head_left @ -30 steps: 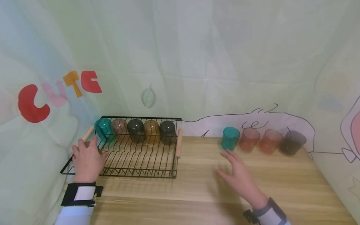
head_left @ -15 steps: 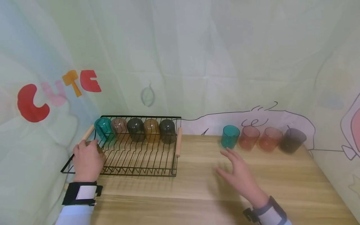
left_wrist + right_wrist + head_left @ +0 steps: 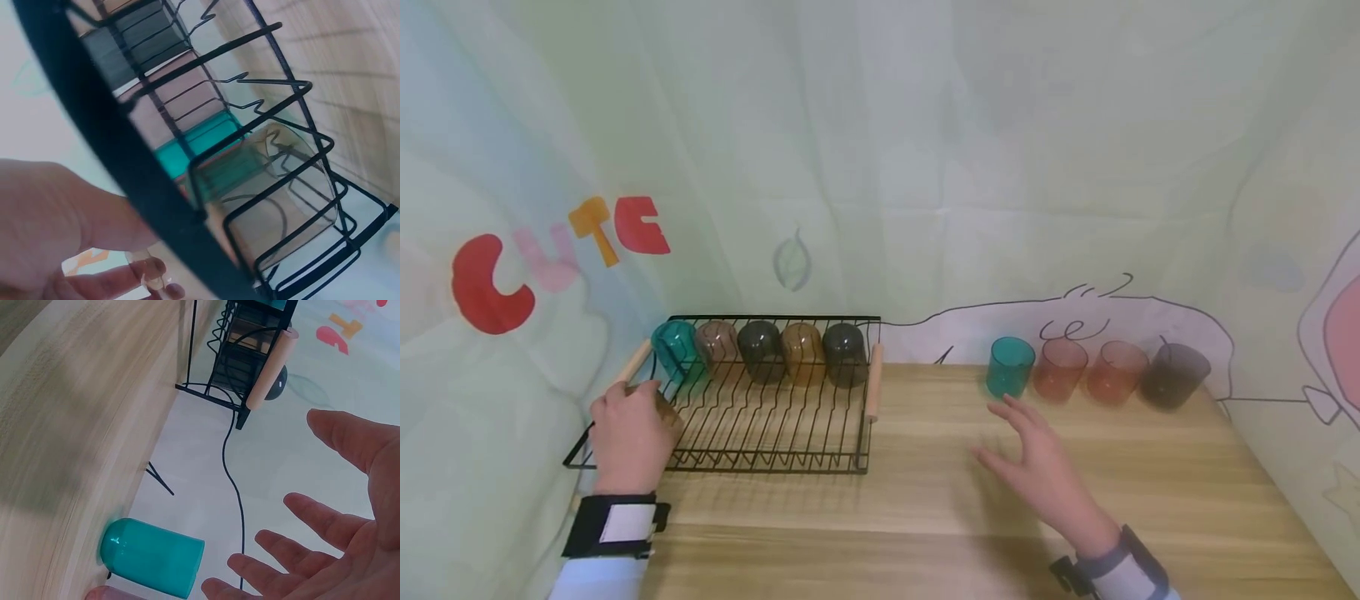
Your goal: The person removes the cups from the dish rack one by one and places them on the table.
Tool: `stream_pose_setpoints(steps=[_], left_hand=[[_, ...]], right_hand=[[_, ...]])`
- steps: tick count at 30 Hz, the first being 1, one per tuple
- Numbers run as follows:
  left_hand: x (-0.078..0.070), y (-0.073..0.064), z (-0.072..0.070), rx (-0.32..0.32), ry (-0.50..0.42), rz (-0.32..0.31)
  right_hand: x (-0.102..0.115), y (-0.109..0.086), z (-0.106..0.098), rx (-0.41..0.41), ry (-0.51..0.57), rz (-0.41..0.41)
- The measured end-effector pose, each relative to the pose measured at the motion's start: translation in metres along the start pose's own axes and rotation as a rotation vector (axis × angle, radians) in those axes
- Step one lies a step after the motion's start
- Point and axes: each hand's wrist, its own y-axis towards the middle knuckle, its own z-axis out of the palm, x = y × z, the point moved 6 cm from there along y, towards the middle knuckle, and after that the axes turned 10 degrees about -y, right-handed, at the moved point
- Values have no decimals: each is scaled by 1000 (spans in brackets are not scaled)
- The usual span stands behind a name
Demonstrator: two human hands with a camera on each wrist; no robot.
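Observation:
My left hand [image 3: 628, 437] grips a see-through amber-brown cup [image 3: 668, 412] at the front left of the black wire rack [image 3: 771, 472]. In the left wrist view this cup [image 3: 294, 212] lies within the wires, thumb and fingertips [image 3: 153, 269] at its near end. Behind it, a back row of upside-down cups holds a teal one [image 3: 676, 346], a pinkish one [image 3: 717, 343], a dark grey one [image 3: 762, 350], an amber one [image 3: 805, 352] and another dark one [image 3: 846, 354]. My right hand [image 3: 1045, 479] hovers over the table, fingers spread, just in front of an upright teal cup [image 3: 1010, 367].
Right of that teal cup stand two pinkish-red cups, one [image 3: 1062, 369] beside the other [image 3: 1117, 372], then a dark cup [image 3: 1175, 377]. The rack has wooden handles, one [image 3: 875, 383] on its right side. A printed curtain [image 3: 925, 167] encloses the wooden table [image 3: 925, 517].
The fingers of my left hand, spread wide earlier, have drawn in around the amber-brown cup. More of that cup shows beside the hand. My right hand stays in place.

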Motion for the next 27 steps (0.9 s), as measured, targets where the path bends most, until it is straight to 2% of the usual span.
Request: stream_pose_setpoints(steps=[5, 9, 12, 16, 20, 27], left_hand=[[-12, 0, -8, -25, -20, 43], [-30, 1, -20, -57, -52, 65], [-45, 0, -28, -62, -88, 50], [-69, -1, -38, -69, -163, 79], [-97, -2, -44, -66, -251, 151], [-143, -9, -45, -118, -347, 233]], right_hand=[[1, 0, -2, -3, 1, 1], [2, 0, -4, -19, 5, -9], [2, 0, -5, -25, 13, -11], [2, 0, -5, -20, 19, 0], [4, -1, -7, -18, 21, 10], [8, 1, -7, -37, 40, 7]])
